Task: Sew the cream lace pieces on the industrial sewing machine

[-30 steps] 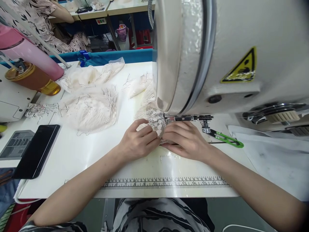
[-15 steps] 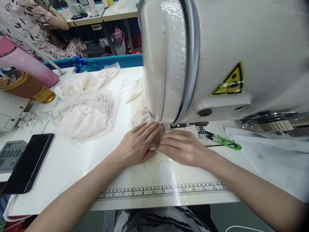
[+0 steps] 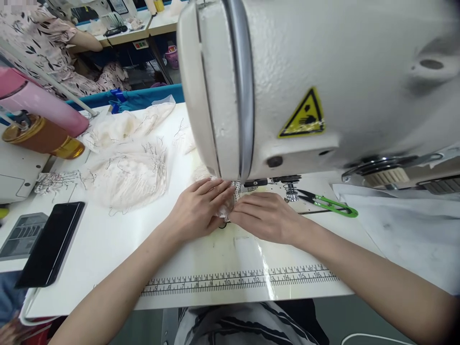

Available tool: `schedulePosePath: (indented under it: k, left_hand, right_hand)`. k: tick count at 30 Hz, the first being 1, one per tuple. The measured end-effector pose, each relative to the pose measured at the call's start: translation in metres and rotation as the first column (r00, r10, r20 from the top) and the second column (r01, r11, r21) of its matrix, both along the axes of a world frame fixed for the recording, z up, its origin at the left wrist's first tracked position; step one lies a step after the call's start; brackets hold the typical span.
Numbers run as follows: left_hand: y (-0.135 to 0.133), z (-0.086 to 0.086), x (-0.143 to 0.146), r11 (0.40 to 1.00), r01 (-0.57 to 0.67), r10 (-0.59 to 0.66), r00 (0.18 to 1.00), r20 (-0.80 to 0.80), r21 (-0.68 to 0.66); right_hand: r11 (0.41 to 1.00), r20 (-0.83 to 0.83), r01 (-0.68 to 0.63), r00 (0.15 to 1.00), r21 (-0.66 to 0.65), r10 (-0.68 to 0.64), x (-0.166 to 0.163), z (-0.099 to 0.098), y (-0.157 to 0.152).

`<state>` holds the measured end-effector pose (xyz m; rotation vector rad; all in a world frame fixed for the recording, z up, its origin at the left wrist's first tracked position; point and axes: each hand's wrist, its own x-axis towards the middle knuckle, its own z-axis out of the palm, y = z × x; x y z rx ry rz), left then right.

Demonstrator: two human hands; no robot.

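A piece of cream lace fabric [image 3: 225, 209] lies under the needle end of a sewing machine [image 3: 287, 72]. My left hand [image 3: 199, 206] rests flat on it from the left, with its fingers stretched toward the needle area and its thumb apart. From the right, the bent fingers of my right hand [image 3: 264, 215] pinch the fabric's edge; the fingertips are partly hidden. A small dark loop [image 3: 223, 225] shows at the near edge of the lace. Green thread snips [image 3: 328, 205] lie just right of the machine's foot area.
Heaps of cream lace pieces [image 3: 125, 177] with loose threads lie to the left. A black phone [image 3: 52, 244], a grey case [image 3: 21, 235], an amber cup [image 3: 43, 136] and a pink bottle [image 3: 53, 105] stand or lie farther left. White cloth [image 3: 413, 235] covers the right side.
The view has shifted, so the machine head appears farther left. Both hands keep their grip and placement at the lace, and a small dark loop now shows at its near edge.
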<state>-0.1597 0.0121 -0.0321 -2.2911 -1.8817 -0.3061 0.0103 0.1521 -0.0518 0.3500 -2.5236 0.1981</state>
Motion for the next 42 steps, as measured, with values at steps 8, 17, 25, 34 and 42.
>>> schedulePosePath:
  k: [8,17,25,34,42]
  left_hand:
    - [0.001,0.002,0.009,0.999,-0.035,0.035,0.999,-0.038,-0.004]
    - [0.001,0.002,0.017,0.994,-0.104,0.105,0.992,-0.075,0.011]
    - [0.002,0.001,0.021,0.990,-0.140,0.142,0.985,-0.097,0.027]
    - [0.004,0.000,0.022,0.991,-0.134,0.134,0.986,-0.102,0.012]
    - [0.001,-0.003,0.021,0.989,0.069,-0.058,0.995,-0.085,0.130]
  right_hand:
    - [0.997,0.067,0.070,0.995,0.016,-0.071,0.006,0.000,0.005]
    - [0.992,0.050,0.123,0.991,-0.002,-0.122,0.007,0.006,0.008]
    - [0.983,0.057,0.153,0.986,0.099,-0.159,0.009,0.016,0.016]
    - [0.925,-0.068,0.322,0.947,0.202,-0.314,0.012,0.021,0.016]
    - [0.941,-0.075,0.265,0.964,0.211,-0.255,0.011,0.024,0.016]
